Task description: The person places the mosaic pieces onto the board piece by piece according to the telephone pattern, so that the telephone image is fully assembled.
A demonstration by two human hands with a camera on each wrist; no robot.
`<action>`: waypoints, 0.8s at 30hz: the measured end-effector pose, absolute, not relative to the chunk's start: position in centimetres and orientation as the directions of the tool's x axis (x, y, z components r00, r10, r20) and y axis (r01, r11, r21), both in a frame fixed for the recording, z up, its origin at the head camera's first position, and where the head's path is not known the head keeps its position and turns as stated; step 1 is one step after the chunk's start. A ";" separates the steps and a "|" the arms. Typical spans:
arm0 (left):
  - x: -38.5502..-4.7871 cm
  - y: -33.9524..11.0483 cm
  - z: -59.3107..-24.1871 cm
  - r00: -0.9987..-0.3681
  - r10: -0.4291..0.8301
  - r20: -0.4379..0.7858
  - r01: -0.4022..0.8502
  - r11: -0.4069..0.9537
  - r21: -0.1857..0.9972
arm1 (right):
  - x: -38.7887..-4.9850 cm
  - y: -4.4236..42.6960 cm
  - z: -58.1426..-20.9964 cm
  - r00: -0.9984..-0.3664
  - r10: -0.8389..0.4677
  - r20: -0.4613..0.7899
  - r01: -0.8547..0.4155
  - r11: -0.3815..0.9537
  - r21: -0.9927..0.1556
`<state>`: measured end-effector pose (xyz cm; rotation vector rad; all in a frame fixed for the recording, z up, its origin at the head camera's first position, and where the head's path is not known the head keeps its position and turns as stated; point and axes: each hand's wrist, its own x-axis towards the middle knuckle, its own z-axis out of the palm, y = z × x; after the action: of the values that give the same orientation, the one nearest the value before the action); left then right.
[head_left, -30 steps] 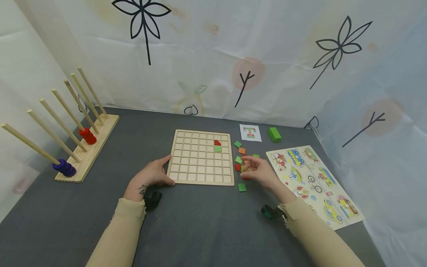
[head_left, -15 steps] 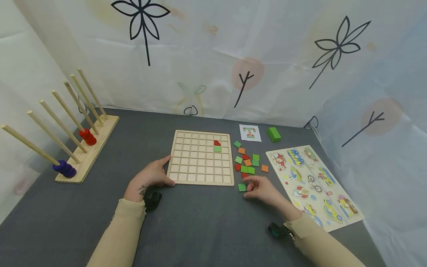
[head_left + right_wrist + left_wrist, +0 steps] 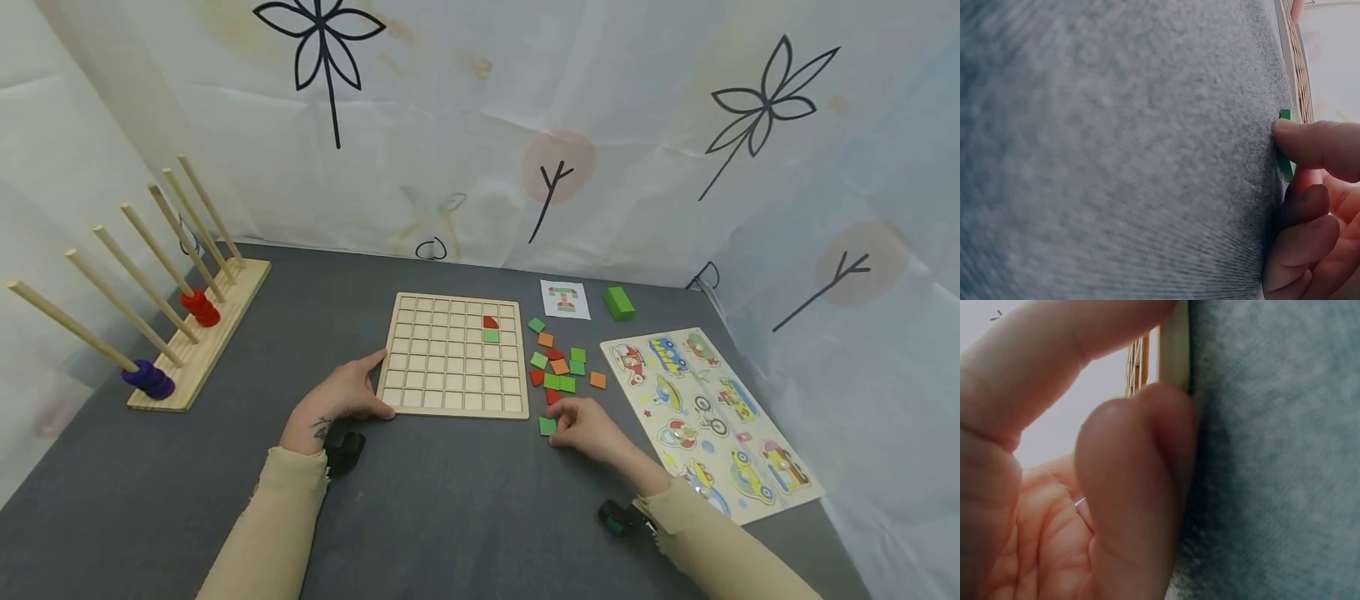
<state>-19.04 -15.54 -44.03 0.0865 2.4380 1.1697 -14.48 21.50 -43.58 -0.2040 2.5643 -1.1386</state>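
A wooden grid board (image 3: 461, 413) lies flat, with a red curved piece (image 3: 490, 322) and a green square (image 3: 491, 336) in neighbouring cells. My left hand (image 3: 337, 403) holds the board's left side by its near corner; in the left wrist view a fingertip and the thumb (image 3: 1129, 481) meet the board's edge (image 3: 1174, 347). Just off the board's near right corner, my right hand (image 3: 592, 432) pinches a green tile (image 3: 547, 427) on the table. The right wrist view shows thumb and finger at that tile (image 3: 1286, 164), other fingers curled below.
Loose green, orange and red pieces (image 3: 559, 367) lie right of the board. Behind them are a pattern card (image 3: 566, 311) and a green block (image 3: 618, 303). A picture puzzle (image 3: 712, 417) stands to the right, and a peg rack (image 3: 217, 333) with rings is at the left.
My right hand has come down toward me from over the loose pieces to the nearest green tile, which has shifted slightly. The left hand stays at the board.
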 end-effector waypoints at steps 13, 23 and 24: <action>-19.2 -15.5 -44.1 -0.904 0.238 -0.356 -0.130 0.639 0.758 | -15.7 21.2 -42.5 -0.960 -0.224 -0.166 -0.018 0.644 -0.765; -19.2 -15.5 -44.2 -0.902 0.234 -0.362 -0.144 0.628 0.765 | -19.2 18.2 -40.8 -0.961 -0.268 -0.075 -0.007 0.293 -0.956; -19.2 -15.5 -44.2 -0.902 0.233 -0.363 -0.146 0.626 0.766 | -19.6 17.9 -40.7 -0.963 -0.262 -0.068 -0.002 0.259 -0.966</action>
<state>-19.21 -15.50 -44.15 0.0683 2.4196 1.1936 -19.58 17.86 -40.74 -0.2478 2.3127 -1.7743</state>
